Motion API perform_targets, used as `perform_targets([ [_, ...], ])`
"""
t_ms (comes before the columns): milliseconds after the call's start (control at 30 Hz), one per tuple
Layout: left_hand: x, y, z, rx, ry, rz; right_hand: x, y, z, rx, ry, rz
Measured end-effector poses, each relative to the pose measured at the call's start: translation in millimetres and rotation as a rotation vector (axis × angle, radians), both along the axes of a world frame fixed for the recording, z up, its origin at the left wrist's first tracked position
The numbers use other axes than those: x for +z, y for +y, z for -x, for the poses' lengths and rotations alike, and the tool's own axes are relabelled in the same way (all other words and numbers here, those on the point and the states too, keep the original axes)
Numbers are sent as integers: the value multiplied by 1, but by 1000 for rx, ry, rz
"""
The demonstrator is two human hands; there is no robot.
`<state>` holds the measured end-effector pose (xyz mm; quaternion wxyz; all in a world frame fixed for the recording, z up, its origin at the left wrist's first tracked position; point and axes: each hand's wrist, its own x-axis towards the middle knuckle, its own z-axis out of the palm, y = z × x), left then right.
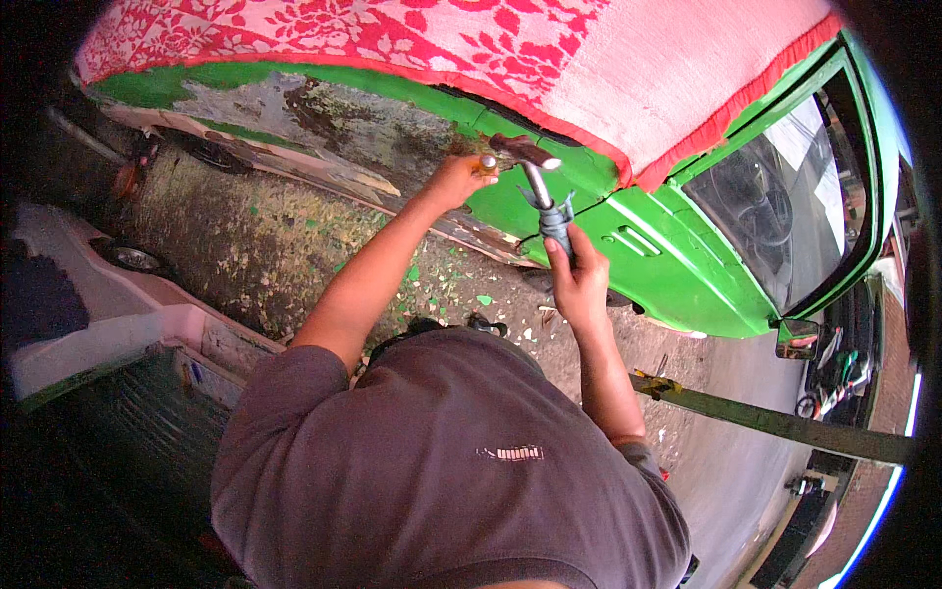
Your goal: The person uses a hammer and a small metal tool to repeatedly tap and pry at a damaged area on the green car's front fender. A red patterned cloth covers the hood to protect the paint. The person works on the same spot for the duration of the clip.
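Note:
My right hand [581, 283] is closed around the grey-wrapped grip of a hammer [538, 187]. The hammer's head is raised beside my left hand, in front of the green vehicle panel [589, 191]. My left hand [457, 183] is wrapped round an amber-handled hand tool [485, 169] with a metal cap on its end; its blade is hidden, so I cannot tell the exact kind. That tool is up against the vehicle's side, where the paint is stripped to a bare patch [343, 123] of grey and brown. Between hammer head and tool cap there is a small gap.
A pink and red floral blanket [412, 34] drapes over the green vehicle. Paint flakes [412, 273] litter the ground. Behind me on the left is a pale vehicle with an open bed [211, 339]; a long beam [785, 424] runs off to the right. A side mirror [797, 339] sticks out.

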<state>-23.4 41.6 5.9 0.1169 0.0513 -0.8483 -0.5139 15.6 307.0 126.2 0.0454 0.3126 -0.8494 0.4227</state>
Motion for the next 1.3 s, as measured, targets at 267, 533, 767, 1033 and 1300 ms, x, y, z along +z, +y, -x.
perform_targets([
  [267,-8,-7,5,-37,13,-19,12,-14,-11,-53,-81,50],
  [533,-3,-6,6,-11,0,78,1,-20,-10,-63,-34,-46],
  [767,-12,-10,13,-53,-23,75,-11,-22,6,-83,-54,-171],
  [1033,-7,-10,14,-42,-58,-1,-8,-24,7,-80,-18,31],
  [1300,-39,-22,27,-40,47,-31,-1,-20,13,-64,-248,137],
])
